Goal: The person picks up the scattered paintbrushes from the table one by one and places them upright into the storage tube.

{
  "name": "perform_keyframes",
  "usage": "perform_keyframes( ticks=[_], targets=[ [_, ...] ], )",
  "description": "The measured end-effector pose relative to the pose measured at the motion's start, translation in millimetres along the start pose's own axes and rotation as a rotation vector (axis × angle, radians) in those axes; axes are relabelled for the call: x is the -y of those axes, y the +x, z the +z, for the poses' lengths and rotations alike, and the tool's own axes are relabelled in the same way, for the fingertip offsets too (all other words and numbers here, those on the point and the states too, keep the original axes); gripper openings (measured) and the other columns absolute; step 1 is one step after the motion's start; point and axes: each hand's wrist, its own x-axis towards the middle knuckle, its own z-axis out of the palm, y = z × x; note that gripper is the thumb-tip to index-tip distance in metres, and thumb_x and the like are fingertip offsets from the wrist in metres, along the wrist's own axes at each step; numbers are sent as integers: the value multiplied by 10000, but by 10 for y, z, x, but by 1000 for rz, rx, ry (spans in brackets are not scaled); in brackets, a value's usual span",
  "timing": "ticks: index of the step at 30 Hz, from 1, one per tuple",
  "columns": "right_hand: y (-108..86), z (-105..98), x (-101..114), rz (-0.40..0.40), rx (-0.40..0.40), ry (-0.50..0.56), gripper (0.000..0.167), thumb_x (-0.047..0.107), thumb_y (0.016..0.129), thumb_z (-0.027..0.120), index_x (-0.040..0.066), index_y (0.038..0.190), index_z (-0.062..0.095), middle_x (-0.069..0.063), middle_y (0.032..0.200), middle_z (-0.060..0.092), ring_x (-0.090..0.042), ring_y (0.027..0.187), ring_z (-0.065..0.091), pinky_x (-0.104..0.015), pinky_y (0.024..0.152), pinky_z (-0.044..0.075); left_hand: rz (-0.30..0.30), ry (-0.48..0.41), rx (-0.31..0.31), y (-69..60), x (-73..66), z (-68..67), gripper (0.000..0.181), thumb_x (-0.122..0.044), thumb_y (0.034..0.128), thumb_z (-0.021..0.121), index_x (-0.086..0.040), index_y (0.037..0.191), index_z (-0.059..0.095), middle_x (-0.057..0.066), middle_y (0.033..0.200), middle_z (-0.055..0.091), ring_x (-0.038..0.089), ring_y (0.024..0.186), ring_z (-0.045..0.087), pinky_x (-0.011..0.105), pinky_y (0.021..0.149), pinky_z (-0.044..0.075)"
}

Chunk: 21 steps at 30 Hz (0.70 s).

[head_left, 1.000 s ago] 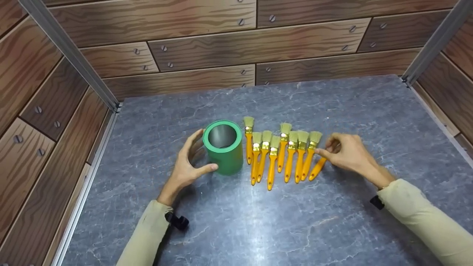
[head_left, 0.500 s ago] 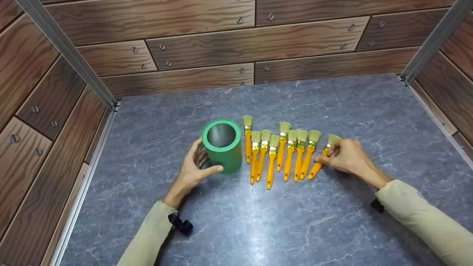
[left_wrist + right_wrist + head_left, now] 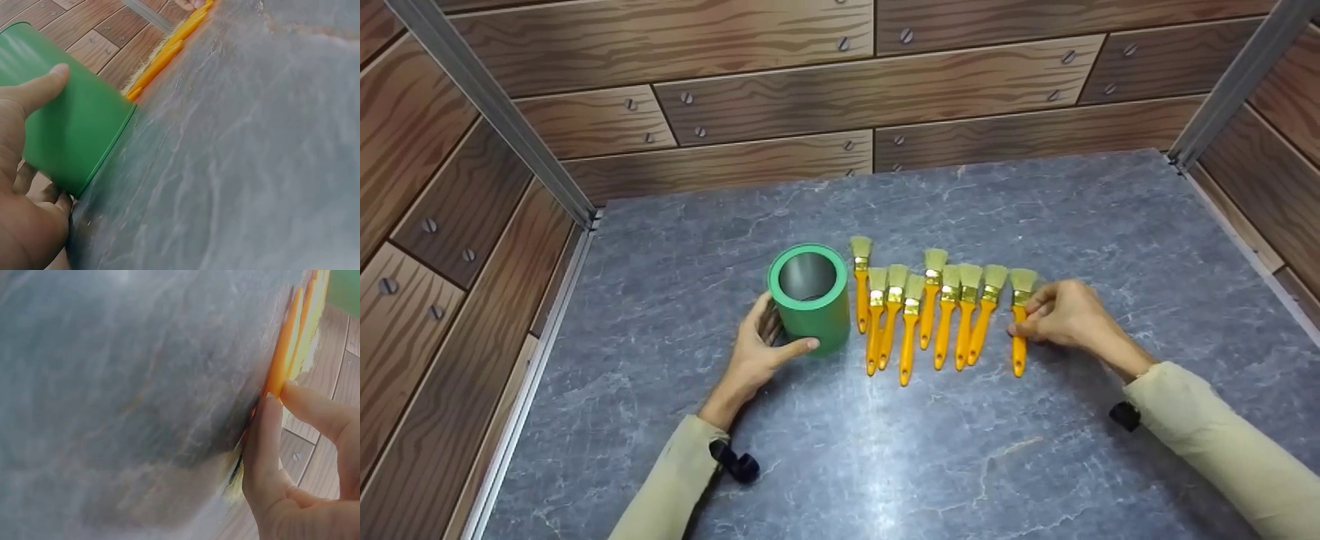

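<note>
An open-topped green can [image 3: 814, 322] stands upright on the table. My left hand [image 3: 754, 352] holds it from the left, thumb across its front and fingers round the far side; the left wrist view shows the thumb lying along the green wall [image 3: 84, 124]. Farther right, my right hand [image 3: 1069, 319] pinches the orange handle of the rightmost paintbrush [image 3: 1019, 352] between thumb and fingers. That brush lies on the table, bristles away from me. In the right wrist view the fingertips [image 3: 271, 408] meet at an orange handle.
Several more paintbrushes with orange handles and pale bristles, among them a middle brush [image 3: 910, 330], lie side by side between the can and my right hand. Wood-patterned walls [image 3: 780, 97] and metal corner posts [image 3: 510, 112] border the grey marbled table [image 3: 825, 465].
The rightmost paintbrush has turned from a slant to nearly straight, its bristle end swinging left and its handle end moving right. My left hand has closed in nearer round the can.
</note>
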Motion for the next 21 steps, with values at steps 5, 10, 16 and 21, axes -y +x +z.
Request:
perform_keyframes(
  ticks=[5, 10, 16, 21],
  targets=[
    [-6, 21, -28, 36, 23, 55, 516, 351, 767, 973, 5, 1040, 706, -3, 831, 751, -127, 731, 657, -258, 654, 545, 10, -5, -4, -15, 15, 1, 1045, -122, 837, 941, -208, 1684, 333, 52, 1707, 400, 293, 1614, 320, 508, 1316, 293],
    [1, 34, -58, 42, 11, 73, 506, 335, 764, 968, 15, 1040, 689, 6, 833, 740, -123, 732, 651, -250, 643, 540, 33, -13, 1, -20, 34, 3, 1020, -126, 846, 935, -235, 1676, 352, 35, 1701, 412, 282, 1614, 322, 518, 1316, 289],
    [9, 29, -78, 53, 15, 118, 447, 294, 780, 956, 28, 1028, 696, 29, 801, 725, -105, 706, 654, -248, 626, 547, 45, -26, 1, -14, 52, 12, 1011, -113, 848, 931, -242, 1672, 361, 24, 1694, 423, 272, 1610, 332, 507, 1317, 290],
    [1, -22, -83, 59, 47, 193, 463, 286, 815, 945, 10, 1068, 673, 41, 789, 722, -87, 696, 658, -241, 620, 555, 37, -33, -2, -3, 69, 21, 1035, -108, 851, 927, -216, 1688, 328, 52, 1711, 396, 291, 1615, 318, 510, 1320, 281]
  ],
)
